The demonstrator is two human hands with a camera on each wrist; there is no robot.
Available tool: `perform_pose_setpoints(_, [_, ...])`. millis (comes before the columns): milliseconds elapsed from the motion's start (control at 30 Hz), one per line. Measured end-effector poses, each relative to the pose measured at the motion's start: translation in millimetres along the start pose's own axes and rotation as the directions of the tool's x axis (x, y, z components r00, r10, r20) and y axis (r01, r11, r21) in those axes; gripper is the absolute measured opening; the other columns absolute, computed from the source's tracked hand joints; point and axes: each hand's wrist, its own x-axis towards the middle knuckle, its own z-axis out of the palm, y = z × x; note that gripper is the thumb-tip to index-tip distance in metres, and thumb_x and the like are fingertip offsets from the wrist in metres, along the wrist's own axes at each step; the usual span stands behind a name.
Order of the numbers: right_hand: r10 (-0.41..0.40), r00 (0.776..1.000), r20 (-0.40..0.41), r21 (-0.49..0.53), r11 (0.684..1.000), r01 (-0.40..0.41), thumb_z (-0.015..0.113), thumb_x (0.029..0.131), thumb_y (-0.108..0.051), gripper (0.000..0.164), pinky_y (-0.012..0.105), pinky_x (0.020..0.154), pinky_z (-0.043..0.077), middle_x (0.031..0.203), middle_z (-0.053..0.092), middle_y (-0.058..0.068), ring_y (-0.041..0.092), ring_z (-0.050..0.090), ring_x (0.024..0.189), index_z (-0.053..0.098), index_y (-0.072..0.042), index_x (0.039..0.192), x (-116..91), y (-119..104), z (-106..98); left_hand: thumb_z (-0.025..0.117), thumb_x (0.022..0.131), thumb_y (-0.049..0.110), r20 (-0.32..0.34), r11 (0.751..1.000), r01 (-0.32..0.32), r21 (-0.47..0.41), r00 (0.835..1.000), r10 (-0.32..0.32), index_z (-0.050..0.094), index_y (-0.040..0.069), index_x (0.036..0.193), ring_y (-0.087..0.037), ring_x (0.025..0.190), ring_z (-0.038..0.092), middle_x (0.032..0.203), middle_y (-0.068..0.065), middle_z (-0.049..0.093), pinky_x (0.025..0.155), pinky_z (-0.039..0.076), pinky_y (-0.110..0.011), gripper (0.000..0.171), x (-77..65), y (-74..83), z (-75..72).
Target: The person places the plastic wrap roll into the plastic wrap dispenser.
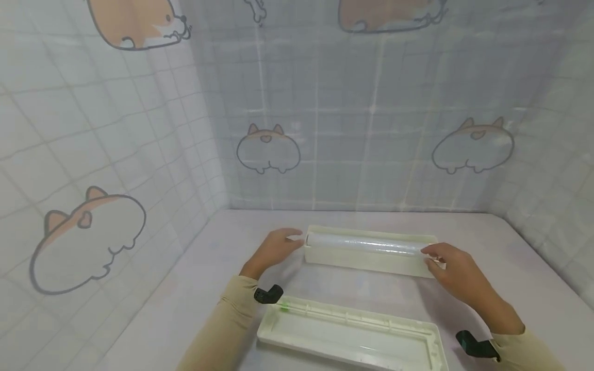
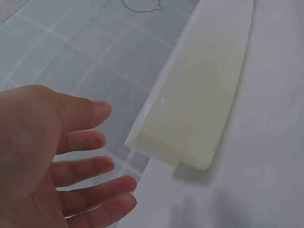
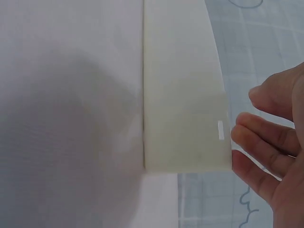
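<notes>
A long pale cream box (image 1: 366, 262) lies across the table with a shiny roll of cling film (image 1: 366, 243) inside it. My left hand (image 1: 277, 246) is beside the box's left end, thumb and fingers spread. In the left wrist view that hand (image 2: 71, 161) is apart from the box (image 2: 190, 104) and holds nothing. At the right end is my right hand (image 1: 457, 270), its fingers over the end of the roll. The right wrist view has the fingertips (image 3: 243, 135) against the box's edge, with the thumb raised. Nearer to me lies a cream lid (image 1: 348, 337), inner side up.
On the lid a small green piece (image 1: 284, 307) shows at its left end, along a rail. The white table (image 1: 185, 304) runs back to curtain-like walls (image 1: 343, 93) with a grid and cartoon dogs. Both sleeves carry dark wrist devices (image 1: 269, 294).
</notes>
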Motion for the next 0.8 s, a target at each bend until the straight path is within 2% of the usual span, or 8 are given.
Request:
perform_pose_setpoints(167, [-0.069,0.992,-0.103,-0.054,0.996,0.064,0.072,0.086,-0.001,0.020,0.050,0.073,0.053,0.105,0.071,0.012,0.032,0.066,0.091,0.072,-0.002,0.107,-5.7,-1.6,5.5,0.064,0.099,0.033,-0.026,0.999,-0.039,-0.015,0.999,0.038,0.066,0.008,0.132,-0.025,0.111,0.065,0.133,-0.008,0.064,0.091,0.053,-0.043,0.041,-11.8,-10.5,-5.7])
perform_pose_setpoints(267, [-0.069,0.988,-0.138,-0.049,0.997,0.063,0.073,0.085,0.000,0.019,0.044,0.072,0.054,0.102,0.072,0.007,0.028,0.067,0.089,0.073,-0.005,0.104,-10.7,-3.4,8.3,0.065,0.099,0.033,-0.035,0.999,-0.049,-0.008,0.998,0.049,0.066,0.007,0.130,-0.024,0.110,0.065,0.128,-0.007,0.066,0.091,0.053,-0.043,0.041,-20.3,-17.1,-5.9])
perform_pose_setpoints(333, [-0.036,0.992,-0.121,-0.006,0.999,0.035,0.073,0.087,-0.002,0.017,0.039,0.071,0.056,0.101,0.073,0.005,0.023,0.067,0.088,0.074,-0.006,0.103,-14.5,-5.6,9.5,0.065,0.099,0.033,-0.042,0.999,-0.047,-0.005,0.998,0.047,0.067,0.008,0.129,-0.024,0.109,0.065,0.124,-0.005,0.068,0.090,0.053,-0.043,0.040,-25.0,-20.8,-5.4])
perform_pose_setpoints(433, [0.055,0.998,-0.019,0.113,0.992,-0.052,0.072,0.093,-0.010,0.015,0.030,0.071,0.057,0.103,0.073,0.003,0.013,0.068,0.087,0.073,-0.006,0.107,-18.5,-8.8,10.0,0.065,0.099,0.030,-0.061,0.999,-0.041,-0.010,0.997,0.040,0.067,0.009,0.129,-0.025,0.107,0.065,0.117,-0.005,0.070,0.089,0.053,-0.045,0.037,-31.1,-23.3,-4.9])
perform_pose_setpoints(567, [0.127,0.979,0.161,0.256,0.952,-0.166,0.067,0.098,-0.021,0.025,0.025,0.073,0.055,0.108,0.072,0.004,0.005,0.065,0.090,0.071,-0.005,0.116,-20.3,-10.0,10.6,0.066,0.098,0.028,-0.086,1.000,-0.025,-0.004,0.996,0.024,0.067,0.011,0.129,-0.024,0.105,0.066,0.110,-0.003,0.071,0.088,0.053,-0.046,0.035,-35.0,-26.2,-4.1])
perform_pose_setpoints(700, [0.092,0.952,0.293,0.362,0.910,-0.200,0.065,0.100,-0.021,0.028,0.025,0.075,0.055,0.111,0.070,0.008,0.007,0.065,0.093,0.069,-0.001,0.118,-23.1,-7.2,12.1,0.065,0.099,0.029,-0.037,1.000,-0.018,-0.017,0.999,0.018,0.067,0.008,0.127,-0.021,0.098,0.067,0.106,-0.003,0.073,0.085,0.054,-0.043,0.036,-36.5,-32.3,-1.7])
perform_pose_setpoints(800, [0.045,0.916,0.399,0.432,0.872,-0.231,0.062,0.101,-0.020,0.029,0.024,0.077,0.054,0.115,0.068,0.011,0.007,0.064,0.097,0.067,0.001,0.121,-26.1,-5.1,13.5,0.063,0.100,0.030,0.030,0.999,-0.002,-0.045,1.000,0.003,0.068,0.005,0.125,-0.020,0.090,0.068,0.099,-0.003,0.073,0.077,0.055,-0.039,0.036,-39.0,-35.4,-1.3])
